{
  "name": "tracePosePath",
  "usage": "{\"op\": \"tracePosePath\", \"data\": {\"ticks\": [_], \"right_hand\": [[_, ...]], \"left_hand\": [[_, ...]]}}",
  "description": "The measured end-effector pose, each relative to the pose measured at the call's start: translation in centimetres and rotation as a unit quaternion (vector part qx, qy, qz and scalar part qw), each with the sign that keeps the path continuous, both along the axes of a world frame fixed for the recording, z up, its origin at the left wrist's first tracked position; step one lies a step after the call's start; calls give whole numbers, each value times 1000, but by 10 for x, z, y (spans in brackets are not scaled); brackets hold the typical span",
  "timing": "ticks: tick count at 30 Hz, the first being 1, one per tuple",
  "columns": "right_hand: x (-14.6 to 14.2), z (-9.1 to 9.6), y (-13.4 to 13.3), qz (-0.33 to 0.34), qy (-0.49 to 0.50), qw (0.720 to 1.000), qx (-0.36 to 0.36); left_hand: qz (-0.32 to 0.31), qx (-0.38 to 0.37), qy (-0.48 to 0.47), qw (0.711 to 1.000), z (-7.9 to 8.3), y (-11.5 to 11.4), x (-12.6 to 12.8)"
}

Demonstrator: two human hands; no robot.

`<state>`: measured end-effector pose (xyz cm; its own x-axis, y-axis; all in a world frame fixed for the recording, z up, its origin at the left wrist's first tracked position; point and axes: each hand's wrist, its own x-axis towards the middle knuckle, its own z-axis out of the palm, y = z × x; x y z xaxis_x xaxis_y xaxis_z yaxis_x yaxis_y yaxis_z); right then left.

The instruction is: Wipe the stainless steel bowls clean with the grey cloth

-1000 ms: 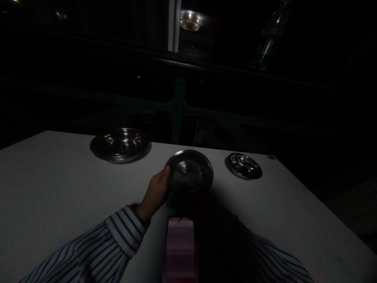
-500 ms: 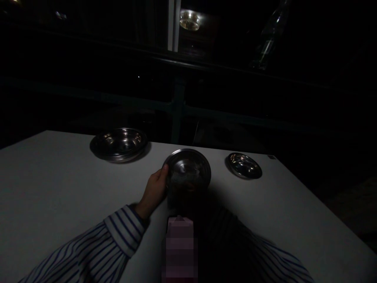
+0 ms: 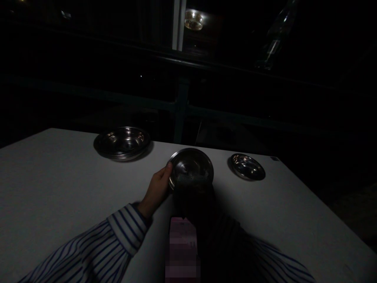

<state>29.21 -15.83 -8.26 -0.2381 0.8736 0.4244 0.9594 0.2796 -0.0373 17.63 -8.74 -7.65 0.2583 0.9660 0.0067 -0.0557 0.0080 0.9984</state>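
Note:
My left hand (image 3: 156, 189) is closed on the left rim of a shiny metal bowl (image 3: 188, 164), its thumb on the near side of the rim. The bowl is tipped so that its inside faces me. Deep shadow covers my right hand (image 3: 196, 202), which reaches across the bowl's lower part. Its fingers cannot be made out. Along its upper edge, against the bowl's inside, runs a faint pale, rough strip that I cannot identify.
On the white table (image 3: 73, 184), a stack of wider metal bowls (image 3: 122, 143) stands at the back left. A smaller metal bowl (image 3: 247, 167) sits at the right. Below my hands shows a pink, pixelated thing (image 3: 182, 243). A clear bottle (image 3: 273, 43) is beyond the table.
The whole view has shifted slightly, so things appear a little further right. My right hand's dark shape has moved a little over the bowl's lower part. My left hand keeps its hold.

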Motion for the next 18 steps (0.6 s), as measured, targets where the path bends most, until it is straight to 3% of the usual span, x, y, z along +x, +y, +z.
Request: {"op": "tracePosePath", "data": {"ticks": [9, 14, 18], "right_hand": [[0, 3, 13, -54, -31, 998, 2], [-2, 5, 16, -42, -44, 998, -6], [18, 6, 8, -10, -57, 998, -25]], "left_hand": [[-46, 52, -8, 998, -4, 1, 3], [-32, 60, 8, 998, -1, 1, 2], [-4, 54, 2, 999, 4, 0, 3]]}}
